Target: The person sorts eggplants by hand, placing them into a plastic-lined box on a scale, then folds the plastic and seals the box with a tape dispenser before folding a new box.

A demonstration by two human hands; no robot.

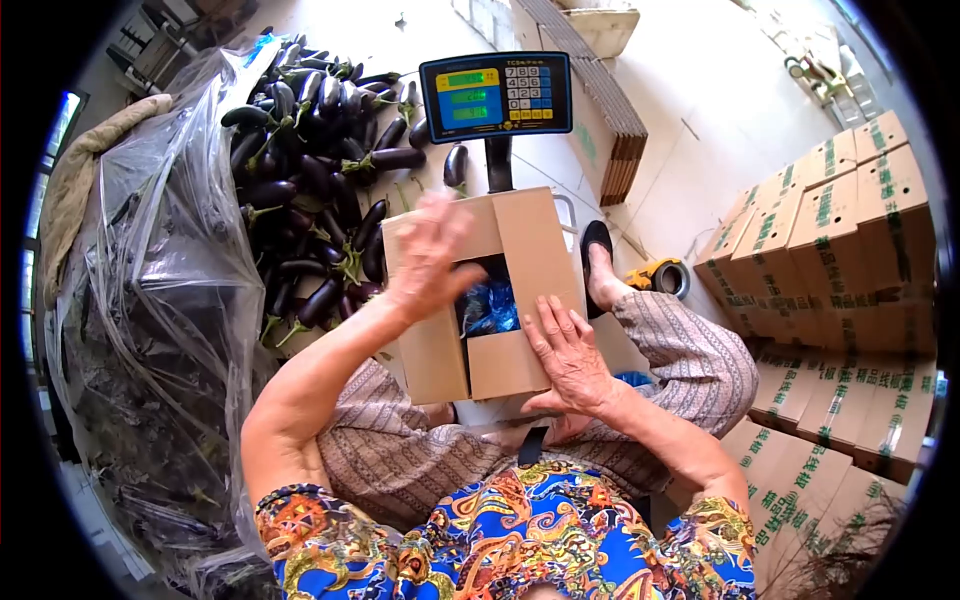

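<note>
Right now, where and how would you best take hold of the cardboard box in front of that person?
I'd hold the cardboard box by its left and right sides, coming in from both at once, probably low down. Its folded top flaps leave a gap showing blue plastic, so pulling on them would likely just lift them.

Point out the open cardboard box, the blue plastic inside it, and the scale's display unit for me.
Open cardboard box (541,252): head view, on a top flap.
Blue plastic (493,308): head view, on its crumpled middle.
Scale's display unit (497,97): head view, on its front panel.
</note>
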